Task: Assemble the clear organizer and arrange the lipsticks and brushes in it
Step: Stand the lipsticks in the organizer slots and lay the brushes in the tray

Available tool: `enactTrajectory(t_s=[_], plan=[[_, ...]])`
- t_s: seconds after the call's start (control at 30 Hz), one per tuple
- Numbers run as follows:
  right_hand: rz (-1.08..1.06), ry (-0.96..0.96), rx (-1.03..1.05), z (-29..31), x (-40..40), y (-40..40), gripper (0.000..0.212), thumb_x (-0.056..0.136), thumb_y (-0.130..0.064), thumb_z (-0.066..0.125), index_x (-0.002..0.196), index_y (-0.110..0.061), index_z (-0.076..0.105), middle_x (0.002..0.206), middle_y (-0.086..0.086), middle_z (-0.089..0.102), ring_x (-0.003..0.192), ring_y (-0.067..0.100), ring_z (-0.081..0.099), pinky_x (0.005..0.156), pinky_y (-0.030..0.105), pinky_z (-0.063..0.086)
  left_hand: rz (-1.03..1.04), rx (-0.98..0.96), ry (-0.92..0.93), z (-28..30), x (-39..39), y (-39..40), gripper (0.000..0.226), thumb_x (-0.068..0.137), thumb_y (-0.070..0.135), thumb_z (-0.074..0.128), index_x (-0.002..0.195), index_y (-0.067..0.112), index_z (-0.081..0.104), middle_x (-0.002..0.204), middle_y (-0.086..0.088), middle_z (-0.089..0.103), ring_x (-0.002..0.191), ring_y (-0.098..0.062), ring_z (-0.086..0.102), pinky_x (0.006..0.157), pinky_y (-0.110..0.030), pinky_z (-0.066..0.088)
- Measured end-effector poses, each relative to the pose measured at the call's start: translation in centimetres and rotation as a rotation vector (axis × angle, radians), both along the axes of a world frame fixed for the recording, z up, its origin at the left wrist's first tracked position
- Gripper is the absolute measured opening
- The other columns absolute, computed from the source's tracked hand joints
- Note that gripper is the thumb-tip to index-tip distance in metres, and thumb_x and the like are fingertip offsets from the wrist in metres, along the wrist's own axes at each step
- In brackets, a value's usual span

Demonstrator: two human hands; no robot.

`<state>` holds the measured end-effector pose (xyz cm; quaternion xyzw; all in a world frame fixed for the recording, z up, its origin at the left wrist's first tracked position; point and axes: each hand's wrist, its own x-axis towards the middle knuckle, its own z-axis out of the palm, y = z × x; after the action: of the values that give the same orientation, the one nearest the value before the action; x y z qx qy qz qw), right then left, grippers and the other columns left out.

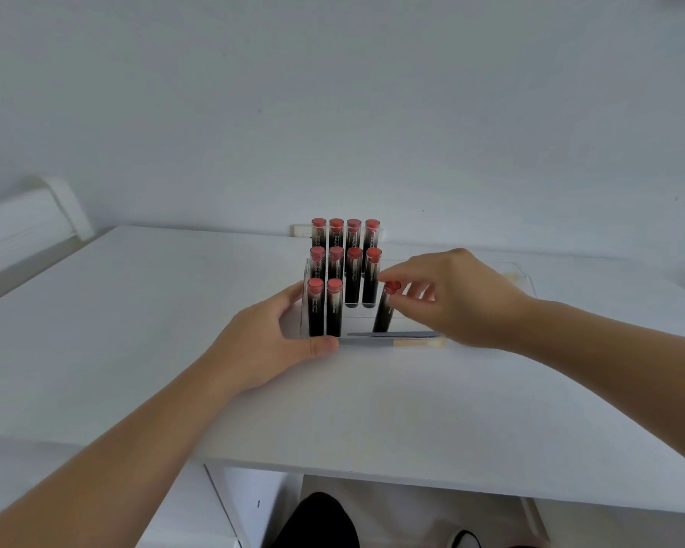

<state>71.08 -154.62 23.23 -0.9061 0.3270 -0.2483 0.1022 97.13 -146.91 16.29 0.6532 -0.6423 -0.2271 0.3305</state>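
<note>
We see the left hand [269, 342] curled round the front left corner of the clear organizer [524, 272], thumb lying along its front bottom edge and the fingers wrapped against its left wall, so it grips the organizer. Its forearm runs in from the lower left, low over the table.

The right hand [451, 298] reaches in from the right, wrist bent down over the organizer's middle. Its thumb and fingertips pinch the red cap of a tilted lipstick [386, 310], whose lower end sits in the front row, to the right of two upright lipsticks [325, 308] there. We cannot tell whether its base is fully seated in a slot.

Behind that front row, the organizer holds a middle row of four lipsticks [345, 276] and a back row of four [345, 233], each row stepped higher. A brush [396, 338] with a pale wooden handle lies flat just at the organizer's front edge, partly under the right hand.

The organizer stands on a white table [135, 310], toward its far side, near a plain white wall [333, 92]. Behind the organizer a white wall plate [302, 231] shows. To the far left of it stands a white ledge [28, 223].
</note>
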Motion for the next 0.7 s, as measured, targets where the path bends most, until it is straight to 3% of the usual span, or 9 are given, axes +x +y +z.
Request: enactTrajectory(t_s=[0.23,0.33,0.53,0.7], plan=[[0.016,-0.075,-0.022,-0.6,1.9,0.4,0.018,0.091,-0.028,0.068,0.107,-0.031,0.074,0.083,-0.017,0.07,0.073,0.003,0.064,0.071,0.032,0.056,0.001,-0.005,0.011,-0.1,0.0,-0.2,0.112,0.052,0.086,0.069,0.153,0.051,0.036,0.153,0.026,0.047,0.144,-0.001,0.039,0.115,-0.031,0.035],[0.033,-0.092,-0.051,-0.8,2.4,0.5,0.014,0.09,-0.027,0.07,0.103,-0.028,0.074,0.08,-0.016,0.069,0.072,0.007,0.063,0.069,0.033,0.055,-0.003,-0.01,0.015,-0.2,0.0,-0.3,0.11,0.052,0.087,0.07,0.151,0.055,0.035,0.153,0.027,0.046,0.143,0.001,0.039,0.115,-0.03,0.035],[0.035,-0.115,-0.052,-1.1,3.0,0.6,0.015,0.091,-0.027,0.07,0.106,-0.026,0.074,0.082,-0.014,0.071,0.073,0.009,0.062,0.068,0.019,0.048,-0.003,-0.02,0.018,-0.3,0.1,-0.3,0.11,0.052,0.087,0.07,0.151,0.055,0.035,0.152,0.028,0.047,0.142,0.002,0.04,0.109,-0.026,0.036],[0.006,-0.142,0.021,-1.5,3.1,0.7,0.02,0.09,-0.025,0.072,0.108,-0.029,0.074,0.076,-0.027,0.064,0.069,0.005,0.065,0.06,0.004,0.043,-0.002,-0.015,0.014,-0.4,0.1,-0.4,0.111,0.053,0.088,0.07,0.152,0.054,0.034,0.153,0.028,0.046,0.143,0.002,0.04,0.114,-0.032,0.037]])
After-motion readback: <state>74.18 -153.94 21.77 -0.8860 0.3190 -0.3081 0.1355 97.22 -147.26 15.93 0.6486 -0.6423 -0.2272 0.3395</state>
